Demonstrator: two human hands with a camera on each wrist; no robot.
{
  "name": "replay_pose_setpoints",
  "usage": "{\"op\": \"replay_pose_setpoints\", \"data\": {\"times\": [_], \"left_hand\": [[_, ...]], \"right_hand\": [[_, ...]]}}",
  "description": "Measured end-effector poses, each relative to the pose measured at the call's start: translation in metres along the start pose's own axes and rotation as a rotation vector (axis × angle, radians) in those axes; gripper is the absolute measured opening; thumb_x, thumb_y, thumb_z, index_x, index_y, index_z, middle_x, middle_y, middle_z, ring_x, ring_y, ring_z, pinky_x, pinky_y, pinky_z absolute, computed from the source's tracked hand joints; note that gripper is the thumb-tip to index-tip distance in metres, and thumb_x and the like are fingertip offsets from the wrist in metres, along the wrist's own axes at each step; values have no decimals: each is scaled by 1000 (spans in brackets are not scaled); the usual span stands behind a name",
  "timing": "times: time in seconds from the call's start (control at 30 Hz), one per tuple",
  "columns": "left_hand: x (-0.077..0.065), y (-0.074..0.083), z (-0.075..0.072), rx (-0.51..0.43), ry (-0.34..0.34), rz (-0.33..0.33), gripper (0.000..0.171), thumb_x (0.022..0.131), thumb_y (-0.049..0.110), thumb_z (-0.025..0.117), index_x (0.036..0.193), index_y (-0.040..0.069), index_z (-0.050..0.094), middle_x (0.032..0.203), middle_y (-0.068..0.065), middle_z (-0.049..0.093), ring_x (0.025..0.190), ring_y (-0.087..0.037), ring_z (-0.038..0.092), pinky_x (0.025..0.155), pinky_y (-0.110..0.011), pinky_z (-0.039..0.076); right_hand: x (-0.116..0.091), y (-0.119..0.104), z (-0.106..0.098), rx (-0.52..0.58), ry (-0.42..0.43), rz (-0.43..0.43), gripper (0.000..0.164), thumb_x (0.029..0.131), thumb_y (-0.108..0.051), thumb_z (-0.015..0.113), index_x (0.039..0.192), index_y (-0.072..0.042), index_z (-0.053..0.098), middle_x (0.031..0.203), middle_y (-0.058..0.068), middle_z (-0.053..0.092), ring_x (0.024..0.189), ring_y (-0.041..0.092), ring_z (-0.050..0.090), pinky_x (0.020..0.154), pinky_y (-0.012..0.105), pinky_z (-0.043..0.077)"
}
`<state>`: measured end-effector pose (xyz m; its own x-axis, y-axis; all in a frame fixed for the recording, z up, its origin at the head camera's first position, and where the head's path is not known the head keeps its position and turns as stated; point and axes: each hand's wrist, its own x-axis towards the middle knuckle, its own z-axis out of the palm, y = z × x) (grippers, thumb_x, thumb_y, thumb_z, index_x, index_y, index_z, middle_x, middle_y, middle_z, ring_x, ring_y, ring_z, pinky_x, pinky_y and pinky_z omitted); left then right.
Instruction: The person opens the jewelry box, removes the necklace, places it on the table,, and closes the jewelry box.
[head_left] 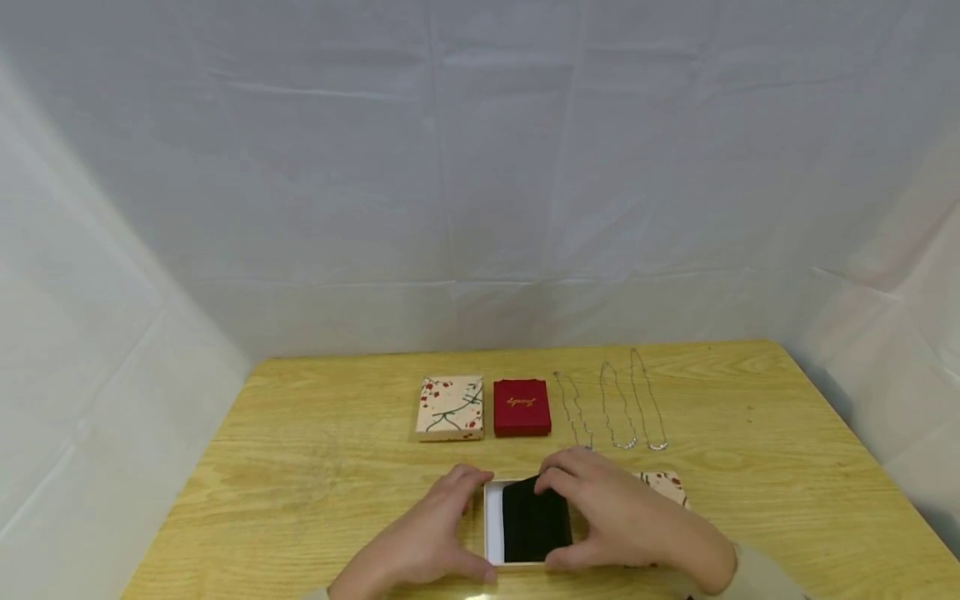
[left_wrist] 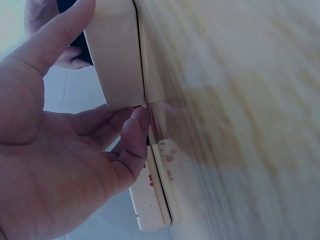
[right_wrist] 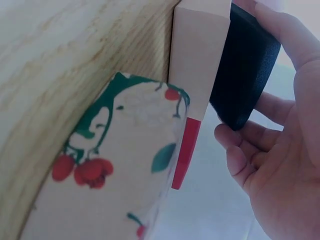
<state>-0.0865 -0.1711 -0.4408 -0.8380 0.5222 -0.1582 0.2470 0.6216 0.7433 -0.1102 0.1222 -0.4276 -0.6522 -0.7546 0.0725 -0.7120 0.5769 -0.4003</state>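
A small open box with a white inside lies near the table's front edge. My left hand holds its left end, thumb at the front corner and fingers at the back one. A black pad sits tilted in the box, its right side raised above the rim. Thumb and fingers of my right hand grip this black pad by its front and back edges. Partly hidden behind the right hand is a flower-patterned lid or box, seen close up in the right wrist view.
Farther back stand a flower-patterned box and a red box with gold lettering. To their right lie three fine chain necklaces side by side. White cloth hangs behind and beside the wooden table.
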Motion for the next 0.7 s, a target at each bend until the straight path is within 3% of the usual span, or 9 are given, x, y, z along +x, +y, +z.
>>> {"op": "replay_pose_setpoints", "data": {"times": [0.23,0.5,0.7], "left_hand": [[0,1,0,-2,-3,5,103,72,45,98,154,7,48,141,6,51,118,-19,52,106,-41,50],[0,1,0,11,3,16,104,71,43,98,153,6,48,141,6,50,118,-18,52,106,-40,50],[0,0,0,10,-1,13,104,71,45,98,154,6,48,143,5,50,119,-18,52,106,-41,50]], "right_hand": [[4,-3,5,-21,-1,9,59,84,-74,76,114,-27,59,122,-14,58,111,10,51,99,39,54],[5,-3,12,-52,3,-7,61,83,-77,74,113,-24,64,131,-9,61,119,14,53,107,42,51],[4,-2,15,-46,21,-41,58,86,-72,74,114,-22,67,133,-7,60,119,13,52,105,40,52]]}}
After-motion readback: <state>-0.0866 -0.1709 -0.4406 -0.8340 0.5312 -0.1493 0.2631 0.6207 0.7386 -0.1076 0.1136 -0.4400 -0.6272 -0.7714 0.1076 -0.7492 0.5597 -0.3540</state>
